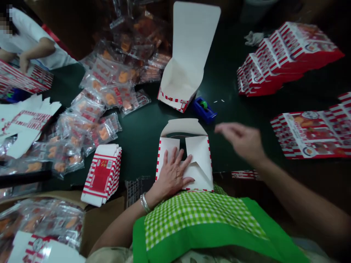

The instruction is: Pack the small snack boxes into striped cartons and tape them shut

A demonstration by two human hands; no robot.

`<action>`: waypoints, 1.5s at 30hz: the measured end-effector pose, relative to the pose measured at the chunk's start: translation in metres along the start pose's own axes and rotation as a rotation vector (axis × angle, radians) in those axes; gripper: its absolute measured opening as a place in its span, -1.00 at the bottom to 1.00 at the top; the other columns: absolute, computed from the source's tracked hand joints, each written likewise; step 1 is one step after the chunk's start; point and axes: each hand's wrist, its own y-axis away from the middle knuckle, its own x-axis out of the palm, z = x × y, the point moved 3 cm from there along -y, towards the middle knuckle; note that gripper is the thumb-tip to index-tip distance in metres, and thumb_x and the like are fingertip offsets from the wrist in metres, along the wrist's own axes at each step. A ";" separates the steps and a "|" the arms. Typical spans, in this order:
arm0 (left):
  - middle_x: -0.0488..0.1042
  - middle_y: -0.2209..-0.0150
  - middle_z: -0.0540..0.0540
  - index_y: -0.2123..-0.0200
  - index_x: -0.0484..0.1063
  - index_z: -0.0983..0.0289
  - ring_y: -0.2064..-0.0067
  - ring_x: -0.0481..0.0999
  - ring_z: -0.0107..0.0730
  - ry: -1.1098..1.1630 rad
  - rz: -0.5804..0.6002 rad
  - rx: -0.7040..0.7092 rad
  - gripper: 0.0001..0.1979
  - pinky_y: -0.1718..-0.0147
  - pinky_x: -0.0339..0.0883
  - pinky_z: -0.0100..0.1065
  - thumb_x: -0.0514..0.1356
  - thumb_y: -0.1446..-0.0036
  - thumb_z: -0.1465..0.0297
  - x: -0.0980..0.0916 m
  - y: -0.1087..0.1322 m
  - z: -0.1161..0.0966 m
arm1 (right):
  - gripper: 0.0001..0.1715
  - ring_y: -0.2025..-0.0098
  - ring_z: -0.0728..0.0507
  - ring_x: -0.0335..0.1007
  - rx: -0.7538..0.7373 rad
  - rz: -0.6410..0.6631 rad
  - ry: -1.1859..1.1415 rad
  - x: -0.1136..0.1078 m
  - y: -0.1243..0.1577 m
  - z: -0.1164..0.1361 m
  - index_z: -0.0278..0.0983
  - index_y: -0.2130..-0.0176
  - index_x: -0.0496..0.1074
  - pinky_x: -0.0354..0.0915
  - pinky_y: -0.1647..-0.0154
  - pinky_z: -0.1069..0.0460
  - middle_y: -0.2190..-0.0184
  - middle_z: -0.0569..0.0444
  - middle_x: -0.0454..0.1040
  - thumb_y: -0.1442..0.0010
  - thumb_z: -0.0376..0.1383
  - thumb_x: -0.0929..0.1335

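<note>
My left hand lies flat with fingers spread on the folded flaps of a red-and-white striped cardboard box at the table's near edge. The box's top flap stands open at its far side. My right hand hovers blurred above the dark table to the right of the box, fingers stretched toward a blue tape dispenser, holding nothing. An empty open box stands upright beyond the dispenser.
Several clear snack packets lie heaped at left. A stack of flat box blanks sits near left. Finished striped boxes are stacked at the far right and the right. Another person works at the far left.
</note>
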 end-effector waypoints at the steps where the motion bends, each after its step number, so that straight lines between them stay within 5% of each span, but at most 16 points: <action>1: 0.06 -0.34 0.29 -0.32 0.03 0.13 -0.38 -0.12 0.22 0.012 0.003 0.005 -0.17 -0.26 -0.28 0.28 0.09 -0.09 -0.14 0.000 0.001 -0.001 | -0.68 0.03 -0.26 0.46 0.077 -0.096 -0.078 -0.015 -0.028 0.002 -0.30 0.15 0.48 0.28 -0.11 -0.29 0.12 -0.11 0.55 -0.26 -0.15 0.28; 3: 0.06 -0.35 0.29 -0.32 0.03 0.13 -0.38 -0.14 0.22 0.035 0.006 0.016 -0.17 -0.25 -0.30 0.29 0.10 -0.08 -0.14 -0.001 0.001 -0.003 | -0.50 -0.07 -0.23 0.40 0.060 -0.026 -0.166 -0.023 -0.083 0.011 -0.37 -0.04 0.36 0.30 -0.10 -0.24 -0.05 -0.20 0.45 -0.33 -0.10 0.15; 5: 0.06 -0.34 0.29 -0.32 0.04 0.14 -0.38 -0.15 0.23 0.053 -0.002 0.022 -0.16 -0.25 -0.30 0.30 0.11 -0.07 -0.14 -0.003 -0.001 -0.004 | -0.45 -0.12 -0.22 0.36 0.028 0.229 -0.227 -0.004 -0.118 0.022 -0.31 -0.13 0.32 0.34 -0.06 -0.21 -0.13 -0.14 0.40 -0.30 -0.06 0.17; 8: 0.17 -0.29 0.34 -0.30 0.06 0.18 -0.35 -0.02 0.26 0.075 -0.046 0.021 -0.15 -0.22 -0.26 0.36 0.17 -0.05 -0.10 -0.003 -0.008 -0.004 | -0.41 -0.30 -0.31 0.11 -0.177 0.699 -0.009 0.039 -0.107 0.033 -0.16 -0.10 0.41 0.10 -0.26 -0.26 -0.25 -0.03 0.27 -0.12 -0.03 0.39; 10: 0.38 -0.13 0.35 -0.23 0.19 0.27 -0.25 0.22 0.18 0.111 -0.080 0.040 -0.33 -0.23 -0.19 0.34 0.16 -0.16 0.03 -0.004 -0.010 -0.005 | -0.29 -0.37 -0.38 -0.12 -0.345 0.839 0.289 0.059 -0.078 0.029 -0.10 -0.18 0.35 -0.07 -0.31 -0.32 -0.34 -0.05 0.09 -0.06 -0.07 0.45; 13: 0.53 0.09 0.28 -0.03 0.36 0.35 -0.07 0.46 -0.09 0.240 -0.242 0.121 -0.69 -0.20 0.12 0.11 0.02 -0.31 0.36 -0.012 0.008 -0.009 | -0.21 -0.38 -0.40 -0.17 -0.467 0.766 0.575 0.068 -0.048 0.015 -0.12 -0.28 0.20 -0.04 -0.28 -0.33 -0.37 -0.15 -0.02 -0.12 -0.10 0.42; 16: 0.52 0.03 0.24 -0.06 0.36 0.29 -0.15 0.40 -0.16 0.445 -0.548 0.104 -0.70 -0.12 0.31 -0.09 0.01 -0.30 0.44 -0.022 0.056 -0.012 | -0.23 -0.34 -0.42 -0.07 -0.504 0.724 0.724 0.071 -0.042 0.010 -0.11 -0.28 0.18 0.04 -0.22 -0.31 -0.35 -0.19 0.00 -0.14 -0.13 0.41; 18: 0.48 -0.05 0.20 -0.13 0.32 0.19 -0.20 0.36 -0.16 0.616 -0.680 -0.220 -0.65 -0.11 0.32 -0.13 0.07 -0.29 0.39 -0.015 0.088 -0.004 | -0.13 -0.32 -0.44 -0.03 -0.473 0.695 0.788 0.075 -0.046 0.011 -0.13 -0.30 0.11 0.06 -0.19 -0.31 -0.35 -0.23 -0.01 -0.10 -0.12 0.44; 21: 0.35 -0.19 0.25 -0.28 0.12 0.16 -0.18 0.39 -0.15 0.979 -0.633 -0.873 -0.49 -0.07 0.37 -0.13 0.07 -0.29 0.25 0.020 0.110 0.007 | 0.19 -0.23 -0.48 0.11 -0.341 0.670 0.832 0.087 -0.056 0.015 -0.24 -0.36 -0.08 0.13 -0.11 -0.30 -0.32 -0.32 0.03 0.04 -0.01 0.49; 23: 0.29 -0.23 0.29 -0.31 0.03 0.24 -0.18 0.39 -0.15 1.211 -0.552 -1.017 -0.41 -0.09 0.35 -0.14 0.04 -0.29 0.19 0.043 0.101 0.007 | 0.32 -0.11 -0.49 0.23 -0.275 0.693 0.873 0.098 -0.061 0.017 -0.27 -0.37 -0.12 0.17 -0.05 -0.31 -0.24 -0.34 0.17 0.14 0.05 0.51; 26: 0.28 -0.25 0.25 -0.28 0.10 0.30 -0.24 0.31 -0.18 1.267 -0.555 -1.011 -0.41 -0.19 0.22 -0.19 0.04 -0.28 0.15 0.054 0.083 0.008 | 0.32 -0.01 -0.48 0.30 -0.289 0.685 0.952 0.113 -0.064 0.023 -0.26 -0.36 -0.12 0.19 0.01 -0.32 -0.13 -0.30 0.30 0.17 0.04 0.50; 29: 0.30 -0.24 0.22 -0.25 0.17 0.30 -0.26 0.28 -0.17 1.208 -0.563 -1.026 -0.43 -0.23 0.15 -0.19 0.02 -0.28 0.12 0.049 0.080 0.009 | 0.28 -0.04 -0.50 0.25 -0.323 0.642 0.999 0.115 -0.065 0.027 -0.26 -0.36 -0.14 0.20 0.01 -0.33 -0.18 -0.32 0.24 0.12 0.01 0.48; 34: 0.31 -0.23 0.26 -0.25 0.18 0.34 -0.24 0.30 -0.15 1.175 -0.570 -0.970 -0.43 -0.24 0.12 -0.13 -0.03 -0.30 0.12 0.038 0.085 0.008 | -0.03 -0.09 -0.44 0.26 -0.219 0.847 0.810 0.109 -0.070 0.028 -0.24 -0.33 -0.08 0.30 0.07 -0.29 -0.18 -0.26 0.24 -0.12 0.06 0.31; 45: 0.25 -0.27 0.24 -0.25 0.19 0.31 -0.27 0.26 -0.14 1.196 -0.574 -0.997 -0.45 -0.24 0.11 -0.13 0.02 -0.27 0.17 0.048 0.091 0.006 | -0.15 -0.05 -0.45 0.31 -0.327 0.715 1.008 0.095 -0.046 0.024 -0.32 -0.18 0.09 0.32 0.07 -0.29 -0.13 -0.28 0.29 0.01 -0.15 0.42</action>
